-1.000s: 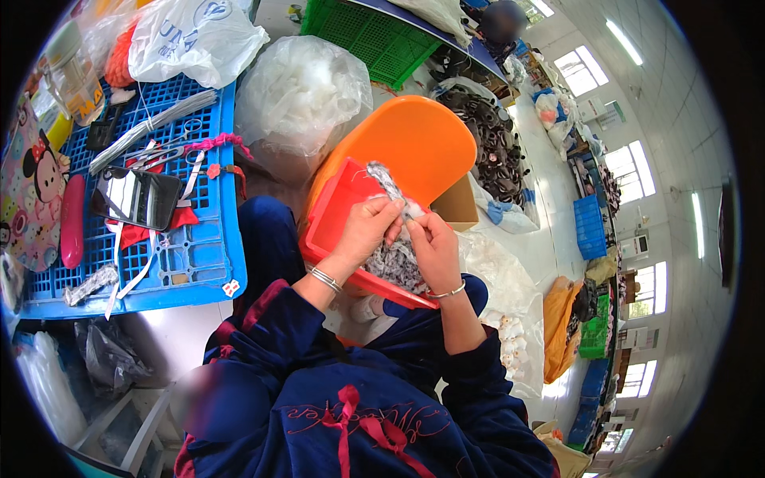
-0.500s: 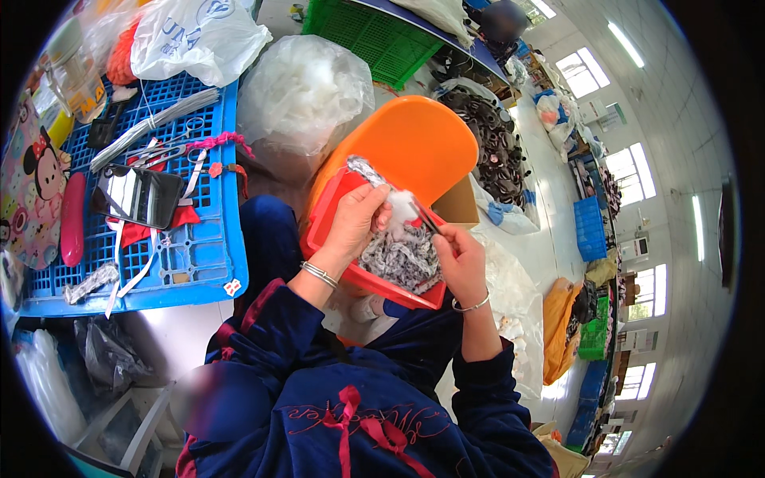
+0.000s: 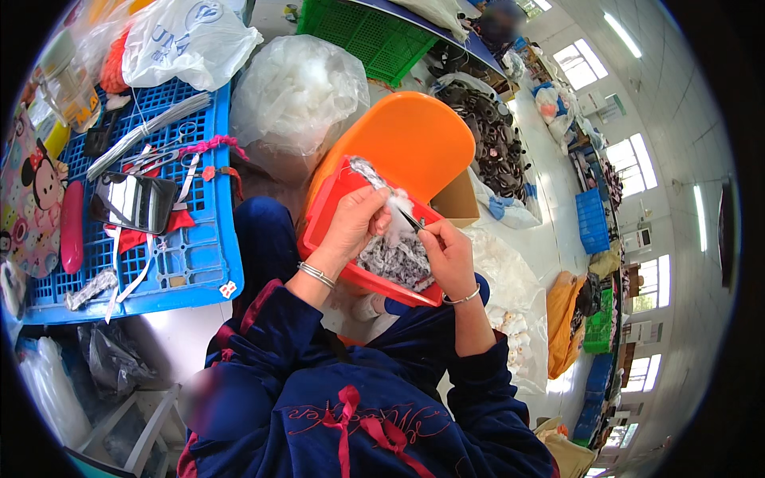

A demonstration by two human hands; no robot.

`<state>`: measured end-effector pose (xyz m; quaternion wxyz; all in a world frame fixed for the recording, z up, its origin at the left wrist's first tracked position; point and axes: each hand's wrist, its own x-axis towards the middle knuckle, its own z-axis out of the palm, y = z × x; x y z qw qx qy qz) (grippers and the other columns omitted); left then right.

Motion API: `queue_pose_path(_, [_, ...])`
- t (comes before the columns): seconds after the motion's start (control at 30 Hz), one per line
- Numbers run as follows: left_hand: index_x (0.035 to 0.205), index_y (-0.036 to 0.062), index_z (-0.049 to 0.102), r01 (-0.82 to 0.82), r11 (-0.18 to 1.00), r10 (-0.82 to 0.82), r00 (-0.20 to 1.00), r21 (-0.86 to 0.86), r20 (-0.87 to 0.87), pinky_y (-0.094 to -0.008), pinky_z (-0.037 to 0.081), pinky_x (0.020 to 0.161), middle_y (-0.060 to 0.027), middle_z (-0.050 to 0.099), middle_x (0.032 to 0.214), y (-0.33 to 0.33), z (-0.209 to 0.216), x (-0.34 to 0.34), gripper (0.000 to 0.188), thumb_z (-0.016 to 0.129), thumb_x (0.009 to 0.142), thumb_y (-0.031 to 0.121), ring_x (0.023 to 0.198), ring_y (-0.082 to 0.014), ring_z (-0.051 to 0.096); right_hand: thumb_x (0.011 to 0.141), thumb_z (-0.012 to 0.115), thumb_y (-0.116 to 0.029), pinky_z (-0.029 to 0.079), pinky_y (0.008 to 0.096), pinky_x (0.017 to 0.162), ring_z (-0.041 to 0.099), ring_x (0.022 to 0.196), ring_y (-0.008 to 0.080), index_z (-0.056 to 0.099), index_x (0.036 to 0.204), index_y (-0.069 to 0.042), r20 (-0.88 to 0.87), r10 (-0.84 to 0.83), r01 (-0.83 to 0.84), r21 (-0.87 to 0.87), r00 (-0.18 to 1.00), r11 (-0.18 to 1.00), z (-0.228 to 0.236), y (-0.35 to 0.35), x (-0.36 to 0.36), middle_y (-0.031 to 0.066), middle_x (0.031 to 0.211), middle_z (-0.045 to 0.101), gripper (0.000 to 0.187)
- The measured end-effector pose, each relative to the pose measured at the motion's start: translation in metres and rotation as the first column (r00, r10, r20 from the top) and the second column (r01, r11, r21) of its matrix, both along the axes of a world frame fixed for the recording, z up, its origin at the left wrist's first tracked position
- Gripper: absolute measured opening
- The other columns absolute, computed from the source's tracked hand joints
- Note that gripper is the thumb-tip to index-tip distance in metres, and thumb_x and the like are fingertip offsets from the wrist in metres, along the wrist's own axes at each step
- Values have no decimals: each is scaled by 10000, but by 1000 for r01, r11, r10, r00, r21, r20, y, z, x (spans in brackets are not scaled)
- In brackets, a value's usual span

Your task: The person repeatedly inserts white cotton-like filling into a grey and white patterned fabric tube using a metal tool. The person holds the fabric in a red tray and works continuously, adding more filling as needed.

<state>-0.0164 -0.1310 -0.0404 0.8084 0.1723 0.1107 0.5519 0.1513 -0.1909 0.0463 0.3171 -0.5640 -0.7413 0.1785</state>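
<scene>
My left hand (image 3: pixel 360 217) is closed in a pinch on a grey-and-white knitted piece (image 3: pixel 366 169), whose end sticks out beyond the fingers. White fluffy stuffing (image 3: pixel 398 202) shows beside my fingertips. My right hand (image 3: pixel 448 248) grips slim dark tweezers (image 3: pixel 411 220), pointing left with the tips at the stuffing. Beneath both hands sits a red plastic basket (image 3: pixel 320 209), holding a heap of similar grey-and-white knitted pieces (image 3: pixel 398 261). Part of that heap is hidden by my hands.
An orange chair (image 3: pixel 414 143) stands beyond the basket. Behind it lies a clear bag of white stuffing (image 3: pixel 301 92). To the left, a blue plastic crate top (image 3: pixel 187 299) carries a phone (image 3: pixel 143 199), scissors and a wire bundle (image 3: pixel 151 131). A cardboard box (image 3: pixel 457 199) stands right of the chair.
My right hand has moved left, bringing the tweezers' tips into the white stuffing near my left fingers. My left hand keeps its pinch, almost in place.
</scene>
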Motion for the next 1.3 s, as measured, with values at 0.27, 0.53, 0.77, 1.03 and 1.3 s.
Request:
queue_pose_path(0.27, [731,51,594,21,973,58,940,228,-336,-213,380,478,9,530,589,-8,0,9,302,602,970,235,498,-71,476,879,658,-73,461,305,625,587,663,194,616,838,-3,17,-89,90,-39,996,995,-1,2,-10,109,726,612,91])
queue_pose_path(0.53, [669,89,532,-49,997,62,962,55,-267,-228,258,423,58,423,546,-1,9,-5,329,647,945,225,452,-35,357,898,652,-79,439,256,592,546,633,111,610,842,2,-47,-68,63,-93,997,994,3,2,-10,48,700,599,106])
queue_pose_path(0.77, [649,100,519,17,997,2,973,79,-232,-224,253,430,65,415,554,-11,2,11,340,663,935,214,459,-34,350,927,628,-84,397,205,573,470,636,23,603,864,-7,-116,-60,41,-164,991,986,-7,6,-10,-41,701,556,103])
queue_pose_path(1.03, [739,66,577,-61,997,71,973,53,-220,-215,277,465,55,455,611,-5,14,-11,235,640,941,169,498,-35,368,923,633,-86,411,210,584,492,651,33,607,865,1,-68,9,-22,-189,998,982,5,14,0,-28,713,571,107])
queue_pose_path(1.3, [705,57,579,-64,994,83,972,93,-218,-223,313,471,36,471,597,-9,1,9,276,636,945,182,502,-53,415,913,635,-80,447,225,601,541,647,62,617,854,20,-242,-71,9,-246,968,969,-10,22,-13,1,707,607,118])
